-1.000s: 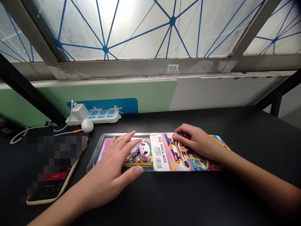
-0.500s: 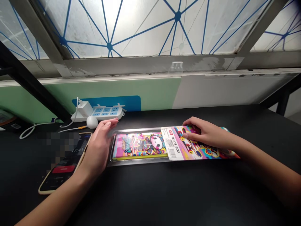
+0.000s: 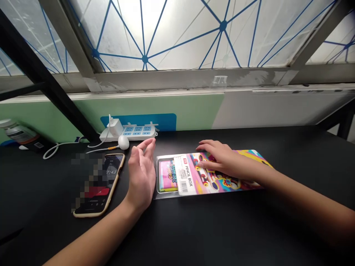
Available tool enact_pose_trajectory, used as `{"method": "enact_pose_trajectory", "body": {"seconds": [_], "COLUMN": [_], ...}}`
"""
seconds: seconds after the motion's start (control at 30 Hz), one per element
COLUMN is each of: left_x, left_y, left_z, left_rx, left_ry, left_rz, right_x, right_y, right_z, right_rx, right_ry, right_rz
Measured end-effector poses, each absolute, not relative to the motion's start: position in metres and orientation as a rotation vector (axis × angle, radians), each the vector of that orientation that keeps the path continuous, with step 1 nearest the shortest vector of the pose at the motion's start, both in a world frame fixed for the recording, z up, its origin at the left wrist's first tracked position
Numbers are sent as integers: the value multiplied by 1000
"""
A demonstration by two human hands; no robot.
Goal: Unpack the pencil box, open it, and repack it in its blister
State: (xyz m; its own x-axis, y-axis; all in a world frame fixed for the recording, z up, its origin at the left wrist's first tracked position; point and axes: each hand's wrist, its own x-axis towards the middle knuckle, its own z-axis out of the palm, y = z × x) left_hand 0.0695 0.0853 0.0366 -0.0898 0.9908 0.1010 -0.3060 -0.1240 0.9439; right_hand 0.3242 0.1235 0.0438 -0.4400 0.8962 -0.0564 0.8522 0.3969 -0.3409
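Note:
A colourful cardboard sleeve (image 3: 203,181) printed "PENCIL BOX" lies on the black table, covering most of a clear plastic tray (image 3: 158,193). At the tray's uncovered left end shows a pink pencil box (image 3: 165,177) with a yellow lower edge. My right hand (image 3: 219,159) rests flat on top of the sleeve, fingers stretched to the left. Standing on edge by the tray's left end is my left hand (image 3: 142,177), its fingers extended and holding nothing. Whether it touches the tray I cannot tell.
Left of my left hand lies a phone (image 3: 111,181) in a beige case. A white power strip (image 3: 138,132) with a plugged adapter and cable sits by the wall. A bottle (image 3: 22,136) lies at the far left, near a black slanted post (image 3: 55,85).
The sleeve now covers much more of the tray and pencil box. My right hand has moved left with the sleeve relative to the tray. My left hand stays at the tray's left end.

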Motion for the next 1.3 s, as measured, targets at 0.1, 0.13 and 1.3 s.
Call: {"method": "enact_pose_trajectory", "body": {"seconds": [0.1,0.13,1.3], "left_x": [69,69,57], "left_y": [86,87,99], "left_z": [35,35,1], "left_rx": [992,990,1348], "left_ry": [962,956,1288], "left_rz": [1474,1480,1391], "right_x": [287,276,384], "right_y": [129,130,109], "right_z": [45,45,27], "right_rx": [-1500,-1474,-1618], "right_ry": [-2620,-2647,-2300], "right_rz": [467,453,541]}}
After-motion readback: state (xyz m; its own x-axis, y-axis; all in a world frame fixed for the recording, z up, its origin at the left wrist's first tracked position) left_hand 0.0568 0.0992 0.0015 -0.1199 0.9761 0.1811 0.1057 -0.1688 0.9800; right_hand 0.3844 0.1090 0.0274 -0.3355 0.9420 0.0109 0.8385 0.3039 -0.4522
